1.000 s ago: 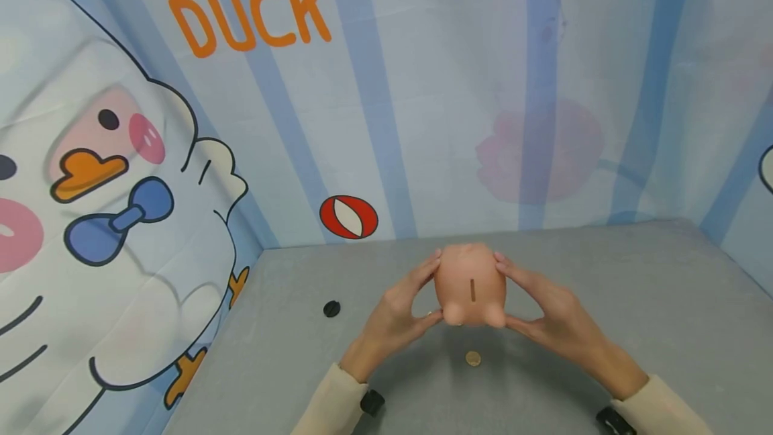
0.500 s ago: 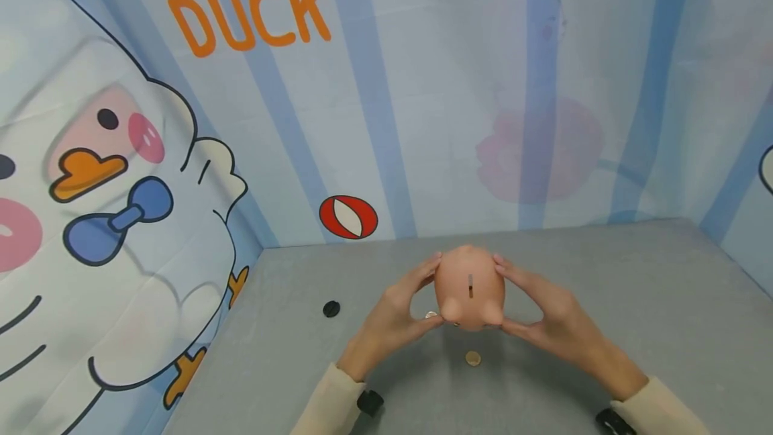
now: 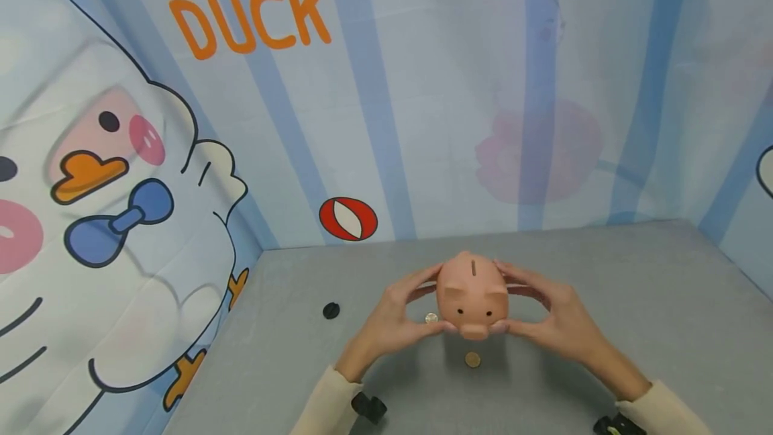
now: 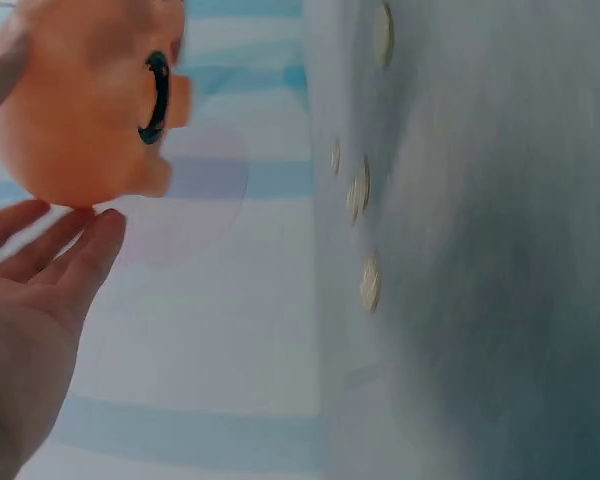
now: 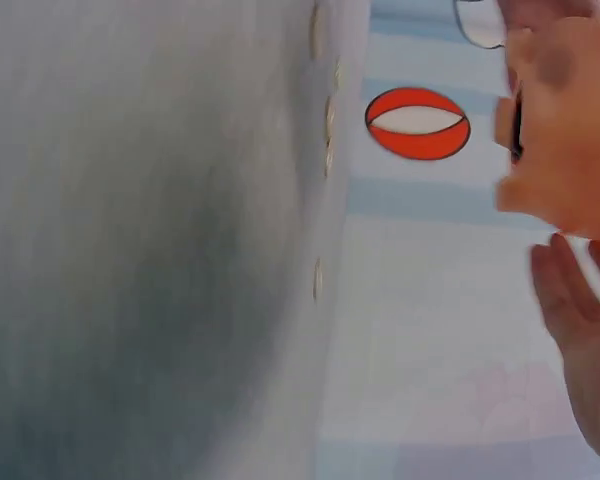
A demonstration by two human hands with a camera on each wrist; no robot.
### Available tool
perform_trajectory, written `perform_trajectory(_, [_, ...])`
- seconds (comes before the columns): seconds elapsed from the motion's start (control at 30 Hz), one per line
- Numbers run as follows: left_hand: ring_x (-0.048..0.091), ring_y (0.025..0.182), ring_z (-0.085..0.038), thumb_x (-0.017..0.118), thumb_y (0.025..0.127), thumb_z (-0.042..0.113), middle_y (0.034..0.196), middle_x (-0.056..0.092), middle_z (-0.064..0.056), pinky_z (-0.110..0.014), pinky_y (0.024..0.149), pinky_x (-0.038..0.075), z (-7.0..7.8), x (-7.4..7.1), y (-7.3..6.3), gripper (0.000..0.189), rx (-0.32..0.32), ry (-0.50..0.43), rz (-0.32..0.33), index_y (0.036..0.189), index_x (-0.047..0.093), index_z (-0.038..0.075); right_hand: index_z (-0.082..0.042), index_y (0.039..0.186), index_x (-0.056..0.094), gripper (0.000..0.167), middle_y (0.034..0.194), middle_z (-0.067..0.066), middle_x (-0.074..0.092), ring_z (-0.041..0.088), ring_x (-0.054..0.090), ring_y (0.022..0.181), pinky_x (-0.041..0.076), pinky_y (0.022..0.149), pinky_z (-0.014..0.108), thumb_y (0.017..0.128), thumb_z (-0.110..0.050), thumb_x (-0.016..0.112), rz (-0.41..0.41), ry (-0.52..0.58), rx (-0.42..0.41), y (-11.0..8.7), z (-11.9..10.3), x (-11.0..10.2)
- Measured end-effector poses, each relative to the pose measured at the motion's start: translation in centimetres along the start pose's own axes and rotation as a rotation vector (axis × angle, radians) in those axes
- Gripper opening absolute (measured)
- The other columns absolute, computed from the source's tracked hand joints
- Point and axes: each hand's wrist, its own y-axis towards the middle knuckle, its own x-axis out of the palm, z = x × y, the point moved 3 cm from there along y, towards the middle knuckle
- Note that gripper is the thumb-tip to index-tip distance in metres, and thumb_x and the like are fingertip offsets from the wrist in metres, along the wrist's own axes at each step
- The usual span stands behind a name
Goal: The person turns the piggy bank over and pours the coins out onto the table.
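Observation:
Between both hands a pink piggy bank [image 3: 473, 297] is held over the grey table, snout toward me and coin slot on top. My left hand [image 3: 392, 317] grips its left side, thumb low near the snout and fingers behind. On the other side my right hand [image 3: 558, 317] grips it in the same way. A dark-rimmed opening [image 4: 156, 97] shows in the belly in the left wrist view, facing the table. Below lie several coins: a gold coin [image 3: 473, 359] in front of the piggy bank and a silvery coin [image 3: 431, 317] by the left thumb.
A round black plug [image 3: 331, 311] lies on the table [image 3: 272, 368] to the left. Behind stands a striped blue-and-white cloth backdrop [image 3: 447, 86] with a duck print. In the left wrist view, another coin [image 4: 370, 282] lies apart from the others.
The piggy bank has tipped so its face and eyes now show and the slot has moved toward the back. Both hands have kept hold, thumbs slightly lower. The silvery coin has come into view.

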Motion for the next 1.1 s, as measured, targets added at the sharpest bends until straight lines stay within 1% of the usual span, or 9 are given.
perform_trajectory(0.13, [0.075,0.112,-0.011,0.072,0.1,0.042,0.132,0.074,-0.006,-0.025,0.093,0.064,-0.5,1.1,0.1,0.056,-0.222,-0.072,0.042,0.148,0.06,0.015,-0.003,0.152,0.054,0.054,0.149,0.025,0.059,0.025,0.071,0.123,0.065,0.091,0.03,0.104,-0.023,0.069,-0.075,0.164,0.346,0.2,0.2,0.5])
perform_trajectory(0.2, [0.078,0.094,-0.008,0.065,0.102,0.052,0.118,0.079,-0.007,-0.029,0.085,0.066,-0.6,1.6,0.2,0.055,-0.304,-0.078,0.053,0.141,0.067,0.013,-0.001,0.15,0.055,0.052,0.147,0.027,0.06,0.031,0.073,0.118,0.067,0.088,0.033,0.11,-0.033,0.058,-0.115,0.237,0.482,0.3,0.4,0.7])
perform_trajectory(0.27, [0.078,0.084,-0.007,0.06,0.103,0.057,0.111,0.081,-0.009,-0.034,0.081,0.067,-0.6,1.8,0.3,0.057,-0.349,-0.084,0.056,0.136,0.071,0.011,0.002,0.149,0.055,0.054,0.141,0.029,0.063,0.031,0.075,0.111,0.068,0.085,0.036,0.112,-0.037,0.052,-0.15,0.307,0.554,0.4,0.5,0.9])
perform_trajectory(0.5, [0.078,0.081,-0.01,0.059,0.102,0.061,0.113,0.08,-0.011,-0.048,0.081,0.068,-0.7,1.6,0.7,0.061,-0.414,-0.142,0.047,0.132,0.073,0.01,0.007,0.147,0.054,0.057,0.133,0.028,0.067,0.019,0.078,0.099,0.068,0.083,0.036,0.113,-0.038,0.047,-0.206,0.406,0.591,0.6,0.6,0.9])
perform_trajectory(0.7, [0.078,0.089,-0.011,0.059,0.1,0.065,0.115,0.08,-0.01,-0.035,0.078,0.068,-0.7,1.5,0.9,0.064,-0.432,-0.119,0.018,0.133,0.073,0.011,0.008,0.153,0.046,0.063,0.141,0.031,0.061,0.024,0.079,0.099,0.068,0.085,0.038,0.112,-0.041,0.049,-0.231,0.426,0.632,0.9,0.6,0.7])
perform_trajectory(0.77, [0.079,0.095,-0.012,0.061,0.1,0.064,0.12,0.078,-0.01,-0.031,0.08,0.067,-0.6,1.5,0.9,0.065,-0.435,-0.119,0.006,0.135,0.071,0.011,0.005,0.155,0.044,0.064,0.147,0.031,0.058,0.027,0.077,0.107,0.067,0.089,0.041,0.112,-0.041,0.051,-0.244,0.369,0.62,0.9,0.5,0.5])
perform_trajectory(0.83, [0.079,0.101,-0.015,0.066,0.099,0.06,0.127,0.075,-0.009,-0.035,0.085,0.067,-0.7,1.4,0.8,0.063,-0.438,-0.157,-0.009,0.14,0.068,0.012,0.001,0.156,0.045,0.063,0.152,0.029,0.054,0.03,0.075,0.113,0.066,0.092,0.042,0.11,-0.04,0.056,-0.248,0.331,0.617,0.8,0.4,0.3])
perform_trajectory(0.93, [0.076,0.111,-0.016,0.074,0.095,0.054,0.138,0.07,-0.005,-0.039,0.091,0.066,-1.0,1.1,0.6,0.063,-0.444,-0.197,-0.038,0.146,0.063,0.018,-0.002,0.157,0.044,0.062,0.159,0.028,0.046,0.037,0.07,0.124,0.064,0.096,0.044,0.106,-0.033,0.063,-0.251,0.308,0.558,0.8,0.3,0.0])
perform_trajectory(1.1, [0.072,0.124,-0.022,0.09,0.085,0.036,0.152,0.061,-0.004,-0.036,0.1,0.064,-1.1,0.4,0.3,0.077,-0.431,-0.274,-0.066,0.152,0.056,0.02,0.0,0.162,0.035,0.077,0.158,0.034,0.044,0.05,0.062,0.131,0.064,0.097,0.035,0.099,-0.019,0.075,-0.256,0.327,0.433,0.5,0.2,-0.3])
